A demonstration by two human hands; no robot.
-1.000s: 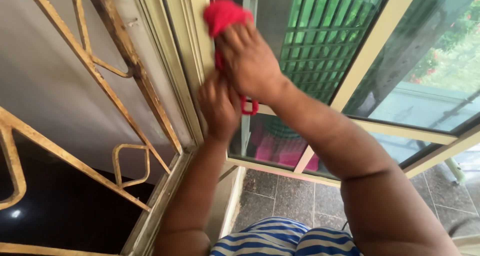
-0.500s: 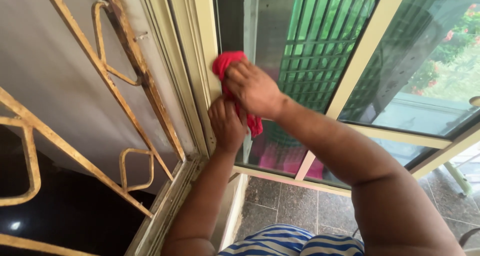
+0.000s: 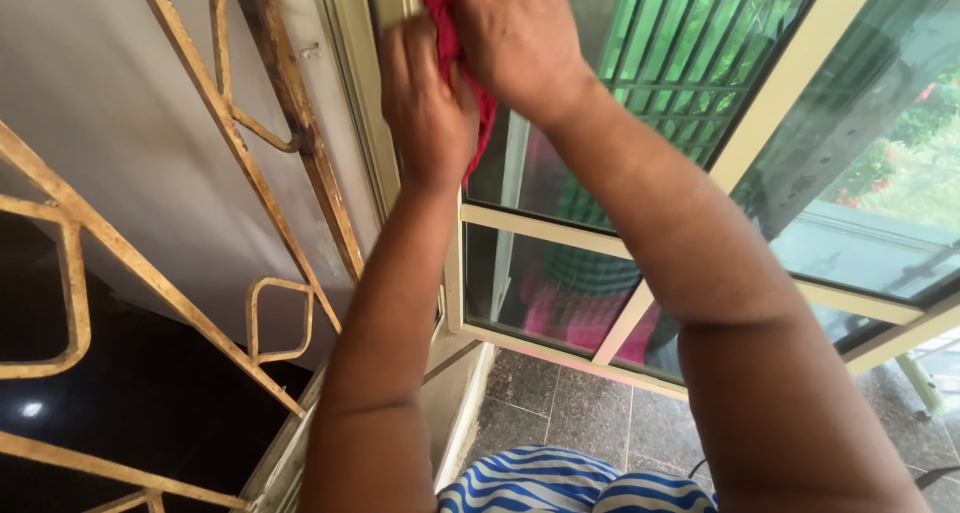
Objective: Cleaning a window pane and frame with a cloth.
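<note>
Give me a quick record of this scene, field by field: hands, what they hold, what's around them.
Left hand: left hand pressed against the red cloth, beside the window frame
Right hand: right hand flat on the cloth, against the glass pane
Cloth: bunched between both hands, mostly hidden
Window: cream frame, tinted glass, green grille seen through it
Left side: rusty yellow metal grille against a pale wall
Below: dark stone floor tiles, blue-and-white striped clothing
</note>
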